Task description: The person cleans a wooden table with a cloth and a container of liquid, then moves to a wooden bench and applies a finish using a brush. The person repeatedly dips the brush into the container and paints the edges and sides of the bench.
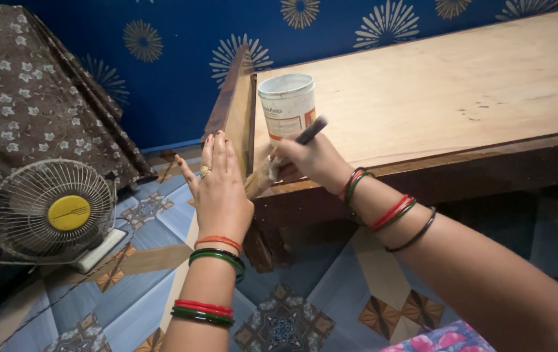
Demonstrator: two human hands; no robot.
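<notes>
- Right hand (308,160) is gripping a brush (292,146), just near of the can (286,104).
- Left hand (219,189), fingers straight, is lying flat against the board (233,107), left of the brush.

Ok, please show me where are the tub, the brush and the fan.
tub (286,107), head view, on its white side wall.
brush (311,130), head view, on the dark handle above the right hand.
fan (68,212), head view, on its yellow centre cap.

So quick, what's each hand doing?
Left hand: open, flat against the wooden board.
Right hand: closed, holding a paintbrush.
</notes>
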